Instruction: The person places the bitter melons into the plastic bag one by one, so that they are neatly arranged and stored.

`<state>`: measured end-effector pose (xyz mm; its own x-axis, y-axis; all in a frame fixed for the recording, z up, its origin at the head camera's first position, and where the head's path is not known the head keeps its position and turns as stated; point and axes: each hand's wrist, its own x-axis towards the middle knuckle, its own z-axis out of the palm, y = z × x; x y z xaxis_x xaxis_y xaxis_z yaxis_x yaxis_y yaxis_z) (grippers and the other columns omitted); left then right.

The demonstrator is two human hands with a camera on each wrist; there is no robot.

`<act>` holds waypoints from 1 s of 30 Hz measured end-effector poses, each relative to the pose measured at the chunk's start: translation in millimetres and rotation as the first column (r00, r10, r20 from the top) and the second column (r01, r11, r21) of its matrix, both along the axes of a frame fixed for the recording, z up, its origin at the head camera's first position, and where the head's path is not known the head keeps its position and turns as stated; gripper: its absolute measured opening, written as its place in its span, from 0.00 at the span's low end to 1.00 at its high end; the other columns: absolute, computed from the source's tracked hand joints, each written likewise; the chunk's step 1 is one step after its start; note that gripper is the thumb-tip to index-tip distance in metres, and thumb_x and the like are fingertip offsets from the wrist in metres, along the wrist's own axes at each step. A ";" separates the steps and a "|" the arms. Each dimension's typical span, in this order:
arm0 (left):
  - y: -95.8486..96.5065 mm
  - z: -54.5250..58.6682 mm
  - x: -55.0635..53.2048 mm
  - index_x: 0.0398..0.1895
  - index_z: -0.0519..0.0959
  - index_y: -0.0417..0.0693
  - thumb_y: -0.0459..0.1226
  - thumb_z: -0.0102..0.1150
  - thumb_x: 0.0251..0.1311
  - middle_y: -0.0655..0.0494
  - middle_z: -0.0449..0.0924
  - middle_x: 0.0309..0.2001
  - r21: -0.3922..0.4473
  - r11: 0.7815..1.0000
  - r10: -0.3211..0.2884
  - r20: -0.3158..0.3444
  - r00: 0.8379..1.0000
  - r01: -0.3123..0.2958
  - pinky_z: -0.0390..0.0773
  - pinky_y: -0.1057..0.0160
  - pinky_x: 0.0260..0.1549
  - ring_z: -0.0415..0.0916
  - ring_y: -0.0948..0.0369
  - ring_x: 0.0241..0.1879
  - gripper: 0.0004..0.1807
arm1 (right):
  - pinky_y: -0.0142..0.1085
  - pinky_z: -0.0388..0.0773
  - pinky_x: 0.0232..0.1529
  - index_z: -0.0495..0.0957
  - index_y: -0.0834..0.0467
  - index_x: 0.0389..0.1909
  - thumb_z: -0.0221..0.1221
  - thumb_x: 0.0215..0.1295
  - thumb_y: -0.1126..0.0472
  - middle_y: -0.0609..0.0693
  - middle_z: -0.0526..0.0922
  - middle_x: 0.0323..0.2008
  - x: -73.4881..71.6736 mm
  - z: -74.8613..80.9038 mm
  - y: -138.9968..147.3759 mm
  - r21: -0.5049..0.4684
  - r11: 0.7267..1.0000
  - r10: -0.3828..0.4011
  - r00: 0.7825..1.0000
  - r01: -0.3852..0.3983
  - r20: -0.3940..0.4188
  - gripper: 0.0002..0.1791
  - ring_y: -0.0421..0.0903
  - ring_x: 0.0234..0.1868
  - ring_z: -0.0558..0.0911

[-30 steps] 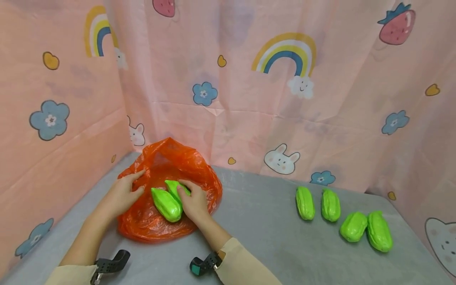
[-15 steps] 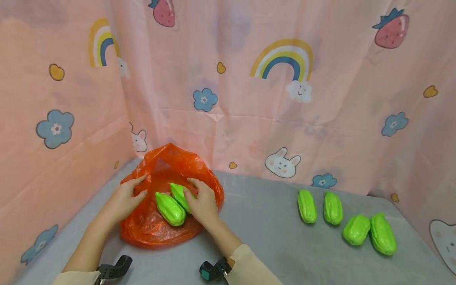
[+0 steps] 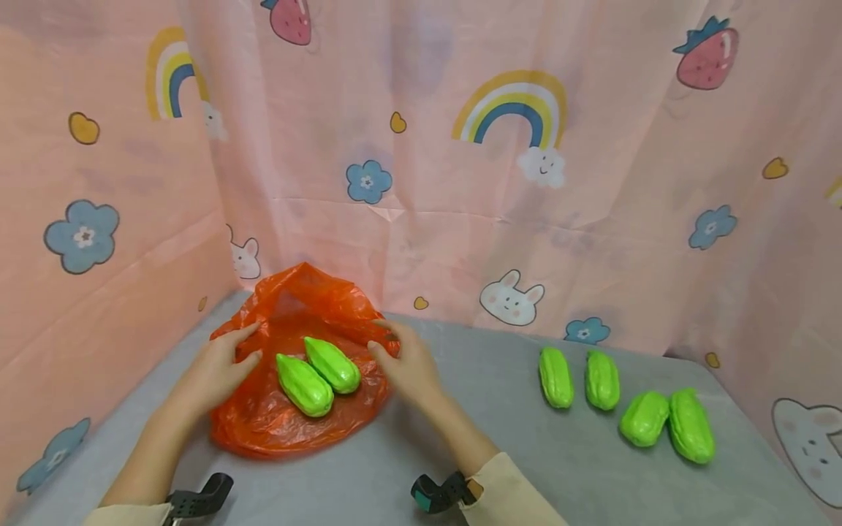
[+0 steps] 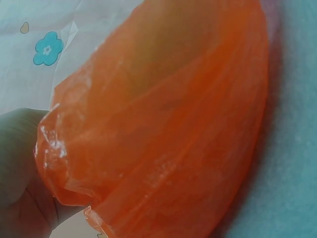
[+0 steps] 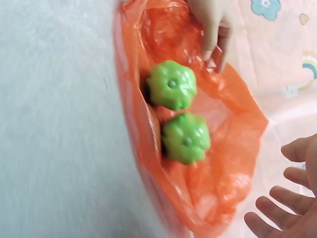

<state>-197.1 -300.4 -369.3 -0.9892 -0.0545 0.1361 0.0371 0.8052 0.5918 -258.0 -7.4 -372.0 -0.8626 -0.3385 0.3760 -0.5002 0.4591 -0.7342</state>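
An orange plastic bag (image 3: 256,438) lies with its mouth spread on the grey surface. Inside rest two glossy green ridged fruits, a left one (image 3: 304,385) and a right one (image 3: 332,365), side by side with pointed ends away from me; their lobed ends show in the right wrist view. My left hand (image 3: 213,369) holds the bag's left rim, thumb and forefinger apart; its other fingers are hidden by the film. At the right rim, my right hand (image 3: 411,365) has fingers spread and nothing in it, as the right wrist view also shows.
Several more green fruits (image 3: 601,380) lie to the right on the grey cloth (image 3: 500,416). A pink printed curtain (image 3: 447,241) stands behind and along both sides. Black wrist straps (image 3: 200,500) are on both forearms.
My right hand has let go of the right-hand fruit in the bag and moved right to the bag's rim. My left hand keeps its place on the left rim. The view has shifted slightly.
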 end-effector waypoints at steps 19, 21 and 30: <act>1.5 2.5 2.2 0.75 0.61 0.33 0.38 0.54 0.70 0.25 0.68 0.66 -0.026 0.999 -0.019 -0.020 1.000 0.019 0.78 0.59 0.33 0.74 0.47 0.45 0.33 | 0.56 0.80 0.58 0.77 0.59 0.63 0.62 0.69 0.58 0.57 0.80 0.63 3.8 33.4 79.8 0.073 0.995 -0.058 0.989 0.068 -0.135 0.23 0.60 0.63 0.79; 1.8 2.9 1.9 0.75 0.61 0.33 0.38 0.55 0.70 0.24 0.69 0.66 -0.028 0.999 -0.021 -0.016 1.000 0.020 0.73 0.62 0.29 0.72 0.50 0.40 0.33 | 0.57 0.79 0.58 0.77 0.59 0.63 0.63 0.69 0.58 0.57 0.80 0.63 2.0 35.9 89.7 0.084 0.994 -0.057 0.987 0.070 -0.147 0.23 0.60 0.63 0.79; 7.6 0.0 0.1 0.73 0.63 0.32 0.37 0.55 0.70 0.25 0.70 0.66 -0.049 0.998 -0.040 -0.033 0.999 0.039 0.79 0.40 0.49 0.75 0.39 0.54 0.32 | 0.57 0.78 0.60 0.75 0.58 0.66 0.60 0.71 0.56 0.58 0.78 0.66 -5.6 40.5 143.3 0.153 0.973 -0.150 0.976 0.174 -0.157 0.24 0.59 0.65 0.77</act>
